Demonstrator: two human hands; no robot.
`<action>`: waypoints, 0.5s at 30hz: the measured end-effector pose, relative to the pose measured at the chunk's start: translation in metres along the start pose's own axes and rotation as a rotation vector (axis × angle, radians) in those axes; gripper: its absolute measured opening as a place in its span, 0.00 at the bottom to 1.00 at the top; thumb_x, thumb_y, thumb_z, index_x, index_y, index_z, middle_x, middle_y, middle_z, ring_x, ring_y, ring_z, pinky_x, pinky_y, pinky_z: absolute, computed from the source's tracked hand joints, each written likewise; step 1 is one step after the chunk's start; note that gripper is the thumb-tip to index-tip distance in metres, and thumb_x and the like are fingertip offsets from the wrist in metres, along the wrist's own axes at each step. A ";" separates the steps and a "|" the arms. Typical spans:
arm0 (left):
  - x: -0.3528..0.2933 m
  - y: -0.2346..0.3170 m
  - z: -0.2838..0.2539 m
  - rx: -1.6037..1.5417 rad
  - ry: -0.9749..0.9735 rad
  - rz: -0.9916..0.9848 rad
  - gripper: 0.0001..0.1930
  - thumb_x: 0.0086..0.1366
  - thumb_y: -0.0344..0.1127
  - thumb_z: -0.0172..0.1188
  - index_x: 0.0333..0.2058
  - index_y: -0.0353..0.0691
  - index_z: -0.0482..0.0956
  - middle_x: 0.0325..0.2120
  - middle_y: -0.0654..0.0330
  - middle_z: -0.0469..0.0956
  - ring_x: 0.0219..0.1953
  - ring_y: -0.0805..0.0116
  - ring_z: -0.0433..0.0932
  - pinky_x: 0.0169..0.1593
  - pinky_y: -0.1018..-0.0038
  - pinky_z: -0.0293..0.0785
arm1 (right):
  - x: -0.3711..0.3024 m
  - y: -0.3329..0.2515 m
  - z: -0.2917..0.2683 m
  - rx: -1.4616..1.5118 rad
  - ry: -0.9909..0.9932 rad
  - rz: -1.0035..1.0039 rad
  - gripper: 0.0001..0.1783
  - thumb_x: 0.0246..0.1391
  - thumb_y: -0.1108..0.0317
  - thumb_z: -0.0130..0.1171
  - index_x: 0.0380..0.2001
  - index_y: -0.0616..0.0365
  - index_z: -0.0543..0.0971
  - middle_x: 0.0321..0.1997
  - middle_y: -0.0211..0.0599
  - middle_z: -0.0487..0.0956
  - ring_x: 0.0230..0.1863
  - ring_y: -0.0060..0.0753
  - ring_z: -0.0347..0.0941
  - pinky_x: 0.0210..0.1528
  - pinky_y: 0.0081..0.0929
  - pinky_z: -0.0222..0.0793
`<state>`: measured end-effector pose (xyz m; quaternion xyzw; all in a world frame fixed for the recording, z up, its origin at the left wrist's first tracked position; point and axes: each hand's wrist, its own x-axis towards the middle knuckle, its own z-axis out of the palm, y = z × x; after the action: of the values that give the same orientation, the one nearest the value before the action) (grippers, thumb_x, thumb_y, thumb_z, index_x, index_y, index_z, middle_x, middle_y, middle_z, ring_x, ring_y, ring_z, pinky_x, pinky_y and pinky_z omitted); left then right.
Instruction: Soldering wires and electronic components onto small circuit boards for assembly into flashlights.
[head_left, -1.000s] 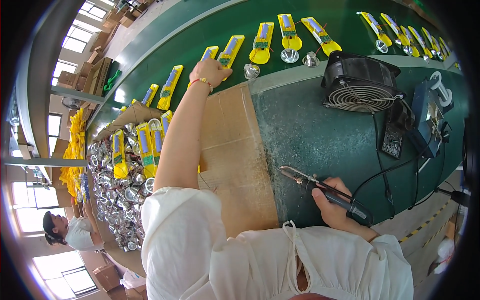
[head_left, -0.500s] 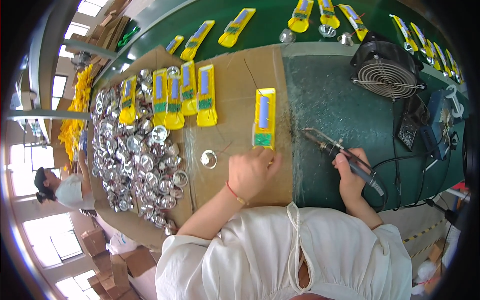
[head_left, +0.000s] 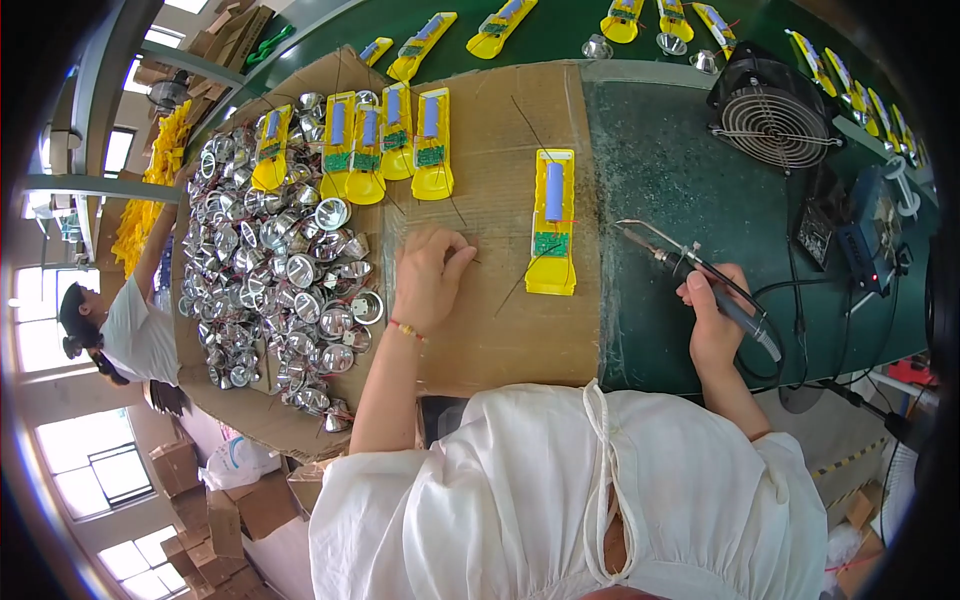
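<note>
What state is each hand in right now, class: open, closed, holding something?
Left hand: fingers curled over the cardboard; whether it holds anything cannot be told.
Right hand: closed, holding the soldering iron.

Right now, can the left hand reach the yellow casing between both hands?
Probably yes: only cardboard and wires separate the left hand from the casing; whether that hand holds anything is unclear.

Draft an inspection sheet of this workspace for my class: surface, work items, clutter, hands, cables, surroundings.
Surface: brown cardboard on a speckled green bench.
Work items: nearest yellow housing on the cardboard, with purple cell and green board.
Clutter: silver reflectors heaped at left.
Hands: left hand over the cardboard, grip hidden; right hand holds a soldering iron.
Cables: black cables along the bench's right side.
Surroundings: co-worker at far left.
</note>
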<state>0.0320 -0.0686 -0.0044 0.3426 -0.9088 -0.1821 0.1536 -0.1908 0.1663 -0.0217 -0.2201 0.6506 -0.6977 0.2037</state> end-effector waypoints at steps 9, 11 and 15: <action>0.000 0.064 0.023 -0.722 -0.059 -0.438 0.06 0.55 0.30 0.61 0.29 0.32 0.80 0.20 0.59 0.79 0.23 0.77 0.76 0.28 0.82 0.70 | -0.014 -0.009 0.026 -0.089 -0.134 -0.150 0.09 0.46 0.71 0.63 0.27 0.62 0.73 0.22 0.30 0.74 0.22 0.16 0.66 0.25 0.16 0.62; -0.001 0.071 0.019 -0.572 -0.072 -0.369 0.05 0.54 0.30 0.62 0.27 0.34 0.80 0.21 0.56 0.77 0.22 0.71 0.77 0.27 0.79 0.71 | -0.014 -0.014 0.028 -0.152 -0.185 -0.187 0.09 0.46 0.71 0.63 0.26 0.62 0.73 0.22 0.30 0.74 0.22 0.16 0.66 0.24 0.16 0.62; -0.007 0.068 0.029 -0.584 0.037 -0.175 0.04 0.52 0.29 0.63 0.26 0.35 0.80 0.24 0.57 0.75 0.23 0.70 0.77 0.27 0.78 0.71 | -0.014 -0.015 0.028 -0.209 -0.225 -0.203 0.09 0.45 0.71 0.63 0.27 0.62 0.73 0.21 0.31 0.74 0.21 0.16 0.66 0.24 0.16 0.62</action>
<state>-0.0130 -0.0095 -0.0020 0.3641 -0.7823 -0.4417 0.2457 -0.1634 0.1522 -0.0055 -0.3813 0.6671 -0.6143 0.1796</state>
